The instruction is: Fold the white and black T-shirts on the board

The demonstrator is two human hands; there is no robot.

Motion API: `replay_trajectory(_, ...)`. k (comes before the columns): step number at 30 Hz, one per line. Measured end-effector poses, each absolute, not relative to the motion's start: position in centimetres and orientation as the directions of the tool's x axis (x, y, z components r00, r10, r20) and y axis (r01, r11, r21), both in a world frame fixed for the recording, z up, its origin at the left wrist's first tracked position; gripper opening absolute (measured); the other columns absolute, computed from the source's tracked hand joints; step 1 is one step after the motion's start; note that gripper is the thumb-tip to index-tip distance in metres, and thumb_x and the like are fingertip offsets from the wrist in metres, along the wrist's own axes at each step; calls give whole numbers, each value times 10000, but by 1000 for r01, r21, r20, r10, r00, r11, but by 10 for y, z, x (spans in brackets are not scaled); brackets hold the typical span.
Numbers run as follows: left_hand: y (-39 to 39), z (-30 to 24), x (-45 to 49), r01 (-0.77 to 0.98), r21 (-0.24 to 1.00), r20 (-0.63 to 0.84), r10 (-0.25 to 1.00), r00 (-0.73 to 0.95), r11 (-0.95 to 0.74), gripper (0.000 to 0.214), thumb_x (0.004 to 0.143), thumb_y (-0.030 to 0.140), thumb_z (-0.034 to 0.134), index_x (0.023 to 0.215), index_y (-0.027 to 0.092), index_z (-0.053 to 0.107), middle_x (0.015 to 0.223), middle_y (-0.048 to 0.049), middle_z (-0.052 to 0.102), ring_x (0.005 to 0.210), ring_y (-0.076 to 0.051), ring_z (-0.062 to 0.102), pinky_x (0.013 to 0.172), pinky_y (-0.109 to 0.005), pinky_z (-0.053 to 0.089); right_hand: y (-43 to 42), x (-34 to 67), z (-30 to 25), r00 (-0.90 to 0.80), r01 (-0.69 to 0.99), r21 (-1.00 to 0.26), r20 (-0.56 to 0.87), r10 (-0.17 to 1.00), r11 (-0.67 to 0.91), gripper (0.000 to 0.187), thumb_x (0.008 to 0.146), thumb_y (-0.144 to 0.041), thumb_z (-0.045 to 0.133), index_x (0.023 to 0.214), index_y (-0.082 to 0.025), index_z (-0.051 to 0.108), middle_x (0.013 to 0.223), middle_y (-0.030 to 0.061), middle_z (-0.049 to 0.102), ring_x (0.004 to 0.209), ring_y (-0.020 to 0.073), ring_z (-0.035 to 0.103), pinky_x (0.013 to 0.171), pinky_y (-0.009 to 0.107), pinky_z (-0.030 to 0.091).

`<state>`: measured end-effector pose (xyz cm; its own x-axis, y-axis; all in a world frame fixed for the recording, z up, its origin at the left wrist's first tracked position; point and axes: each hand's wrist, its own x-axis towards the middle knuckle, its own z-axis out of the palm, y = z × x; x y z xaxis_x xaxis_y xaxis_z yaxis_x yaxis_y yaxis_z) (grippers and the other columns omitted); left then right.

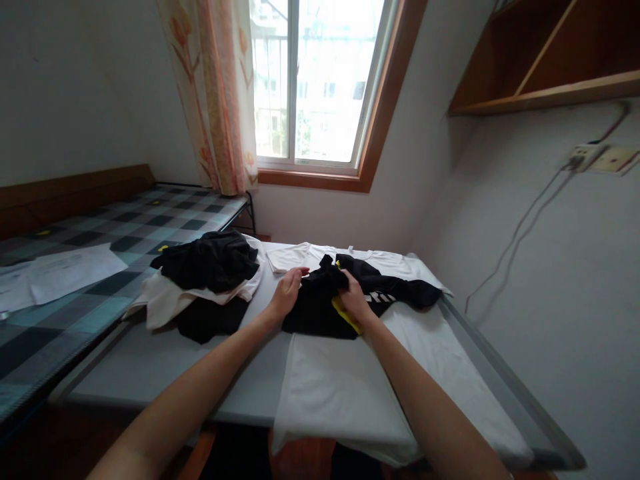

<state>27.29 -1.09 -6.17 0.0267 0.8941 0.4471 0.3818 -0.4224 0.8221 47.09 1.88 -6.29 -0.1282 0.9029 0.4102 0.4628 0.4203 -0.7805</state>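
Note:
A black garment with yellow edging and white lettering lies bunched on the table, partly over a white garment. At its left side, the fingers of my left hand are drawn together on the black cloth; the fingertips are partly hidden. My right hand is closed on a bunched part of the same garment, near the yellow edge. One black sleeve stretches to the right across the white cloth. Which kind of garment it is, the folds do not show clearly.
A heap with a black garment and cream cloth sits at the table's left. Beyond the grey table is a checked bed with papers. A cable hangs down the right wall, below a wooden shelf.

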Motion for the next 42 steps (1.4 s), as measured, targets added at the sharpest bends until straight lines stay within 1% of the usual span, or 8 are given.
replay_trajectory(5, -5, -74, 261, 634, 575, 433, 850, 299, -517, 377, 944, 348, 430, 1267, 208, 563, 1264, -99, 620, 1182, -230, 567, 1034, -403, 425, 41, 500, -28, 351, -232, -945, 140, 926, 231, 243, 817, -442, 511, 843, -213, 589, 804, 10, 672, 773, 169, 643, 730, 316, 553)
replay_trajectory(10, -10, -74, 260, 651, 432, 414, 779, 472, -624, 575, 797, 439, 649, 1328, 246, 537, 1386, -93, 541, 1301, -271, 480, 1101, -429, 357, 49, 549, 37, 408, -441, -849, 101, 907, 293, 269, 864, -431, 479, 759, -204, 577, 733, 14, 662, 795, 161, 658, 727, 284, 572)
replay_trajectory(13, -11, -72, 261, 681, 398, 393, 785, 479, -615, 452, 833, 426, 607, 1254, 261, 599, 1331, -79, 589, 1272, -260, 509, 1111, -442, 340, 38, 565, 74, 313, -398, -867, 180, 932, 301, 279, 861, -448, 507, 759, -200, 585, 711, 8, 655, 756, 164, 655, 720, 297, 577)
replay_trajectory(19, -7, -55, 274, 577, 582, 537, 804, 257, -573, 405, 944, 290, 431, 1332, 198, 503, 1307, -100, 594, 1239, -205, 535, 1057, -380, 420, -9, 567, 105, 95, -158, -976, 134, 986, 147, 245, 835, -398, 554, 715, -187, 592, 592, 0, 604, 556, 161, 599, 551, 296, 542)
replay_trajectory(25, 0, -40, 307, 465, 615, 456, 768, 450, -637, 609, 869, 220, 526, 1453, 183, 358, 1462, -113, 456, 1347, -229, 429, 1141, -416, 337, -59, 588, 108, 19, 41, -998, -53, 998, -53, 165, 794, -249, 562, 650, -171, 584, 547, 15, 587, 487, 158, 563, 484, 281, 479)
replay_trajectory(32, 19, -27, 377, 300, 601, 457, 627, 631, -741, 765, 692, -40, 458, 1425, 174, 411, 1461, -111, 460, 1366, -228, 396, 1150, -415, 311, -111, 616, 109, -186, 264, -963, -94, 978, -42, 210, 652, -391, 728, 667, -199, 644, 640, 9, 662, 626, 179, 619, 606, 275, 496)
replay_trajectory(38, 9, -18, 419, 315, 667, 111, 509, 854, -675, 699, 647, -17, 549, 1323, 157, 535, 1307, -112, 602, 1182, -231, 571, 1016, -344, 444, -137, 629, 109, -235, 473, -868, 42, 971, 152, 379, 691, -542, 693, 830, -191, 731, 859, 33, 716, 890, 255, 631, 865, 372, 489)
replay_trajectory(42, 4, -15, 424, 361, 681, 10, 502, 865, -637, 604, 647, 18, 585, 1233, 164, 599, 1220, -90, 637, 1094, -223, 603, 956, -326, 464, -139, 648, 101, -141, 507, -848, 95, 985, 154, 327, 678, -503, 713, 847, -226, 749, 834, 26, 716, 930, 281, 630, 860, 394, 503)
